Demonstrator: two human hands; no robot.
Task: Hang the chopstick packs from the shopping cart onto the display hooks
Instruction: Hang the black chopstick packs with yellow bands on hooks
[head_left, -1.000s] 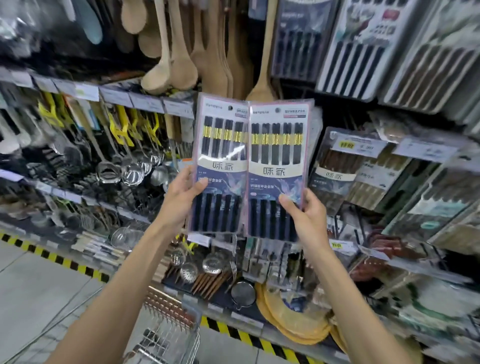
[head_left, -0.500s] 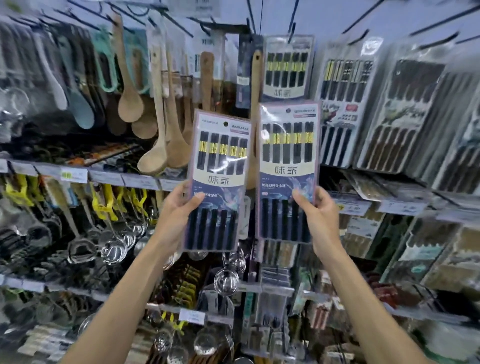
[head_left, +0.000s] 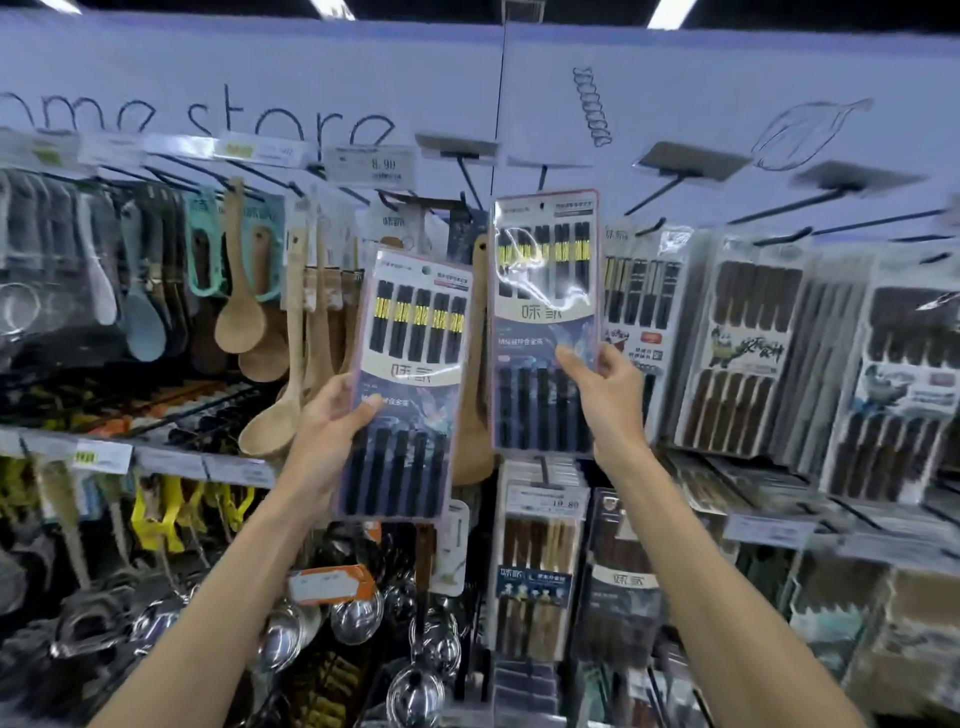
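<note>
Right hand (head_left: 608, 395) is clamped on the higher chopstick pack (head_left: 545, 291), centre frame, its top just under the display hooks (head_left: 469, 182). Left hand (head_left: 332, 421) grips the second pack (head_left: 410, 364), lower, centre-left. I'd line the hang hole (head_left: 542, 206) up squarely, then slide on level.

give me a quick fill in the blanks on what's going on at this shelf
1. The right hand holds its chopstick pack ____ than the left hand holds the other pack.
2. The chopsticks in both packs are ____ with yellow bands.
3. The tan spoons hanging left of the packs are made of ____.
Missing words: higher; black; wood.
</note>
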